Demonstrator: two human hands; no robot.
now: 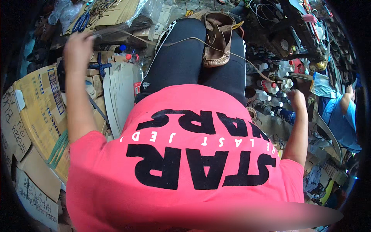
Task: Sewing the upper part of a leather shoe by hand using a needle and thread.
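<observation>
A brown leather moccasin-style shoe point(217, 40) rests on my thighs, its stitched toe pointing toward me. A long tan cord point(196, 38) crosses the shoe and stretches out to both sides. Far out at the left, my left hand point(79, 48), somewhat blurred, is closed at the cord's left end. My right hand point(296, 99), low on the right side, is closed near the other end of the cord. The fingertips of both hands are hard to make out.
Flattened cardboard boxes point(42, 104) lie at my left. Blue-handled scissors point(82, 21) sit at the upper left, near a red-capped bottle point(132, 58). Several plastic bottles point(267, 87) crowd the floor at right. Beyond them, a person in blue clothing point(336, 120) is partly visible.
</observation>
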